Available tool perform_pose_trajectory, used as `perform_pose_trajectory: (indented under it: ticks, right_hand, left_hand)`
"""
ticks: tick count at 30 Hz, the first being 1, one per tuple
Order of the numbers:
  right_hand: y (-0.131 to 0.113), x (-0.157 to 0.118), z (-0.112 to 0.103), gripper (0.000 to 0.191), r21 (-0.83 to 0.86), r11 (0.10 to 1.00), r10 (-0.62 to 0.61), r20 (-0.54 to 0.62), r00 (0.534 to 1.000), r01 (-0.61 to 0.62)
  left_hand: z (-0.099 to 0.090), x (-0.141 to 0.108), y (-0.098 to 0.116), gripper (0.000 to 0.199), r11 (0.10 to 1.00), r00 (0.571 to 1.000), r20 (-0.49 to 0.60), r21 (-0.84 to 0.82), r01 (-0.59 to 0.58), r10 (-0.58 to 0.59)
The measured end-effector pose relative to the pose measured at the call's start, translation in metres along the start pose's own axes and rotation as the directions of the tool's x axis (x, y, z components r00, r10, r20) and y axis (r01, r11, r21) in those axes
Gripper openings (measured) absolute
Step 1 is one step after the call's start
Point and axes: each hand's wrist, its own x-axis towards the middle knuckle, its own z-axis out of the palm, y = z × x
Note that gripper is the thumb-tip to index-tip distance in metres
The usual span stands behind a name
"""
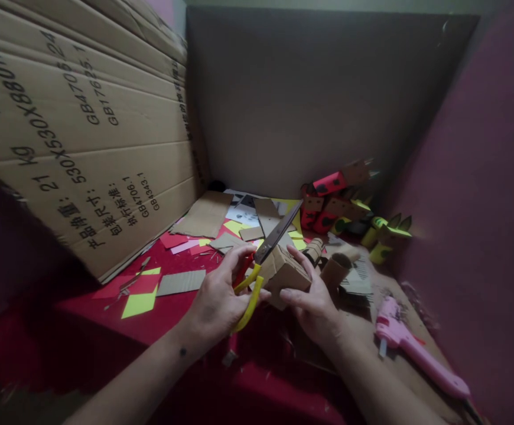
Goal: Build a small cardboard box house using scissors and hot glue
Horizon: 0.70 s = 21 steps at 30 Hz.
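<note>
My left hand (221, 295) is closed around the yellow handles of a pair of scissors (279, 236). The blades point up and to the right. A red piece (243, 270), whose kind I cannot make out, shows between that hand and the scissors. My right hand (314, 301) grips a small folded cardboard box (281, 271) from its right side, thumb low and index finger along the top. The left fingertips reach the box's near left side. The scissors hide part of its left edge.
A large printed carton (84, 130) stands at left. Paper and cardboard scraps (181, 283) cover the red cloth (119, 321). Cardboard tubes (335, 268) stand right of the box. Red and yellow paper figures (328, 203) are behind. A pink glue gun (420, 348) lies at right.
</note>
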Motion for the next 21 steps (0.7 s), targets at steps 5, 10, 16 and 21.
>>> perform_pose_trajectory:
  ticks: [5,10,16,21]
  right_hand:
    - [0.001,-0.003,0.003,0.097,-0.235,0.969,-0.076,0.008,0.997,0.075]
    - [-0.001,-0.005,0.008,0.103,-0.239,0.959,-0.151,0.026,0.988,0.153]
    - [0.002,0.001,-0.009,0.078,-0.287,0.941,-0.144,0.147,0.979,0.182]
    - [0.0,0.002,-0.013,0.081,-0.285,0.93,-0.178,0.207,0.962,0.233]
  left_hand:
    - [-0.002,0.0,0.001,0.067,0.999,1.0,0.002,-0.037,0.031,-0.031]
    - [0.0,0.003,0.005,0.064,0.979,0.997,-0.016,-0.193,0.072,-0.077]
    - [-0.01,-0.002,0.005,0.054,0.979,0.983,-0.07,-0.125,0.162,-0.172]
    - [-0.038,-0.007,0.002,0.032,0.983,0.998,-0.058,0.181,0.044,-0.034]
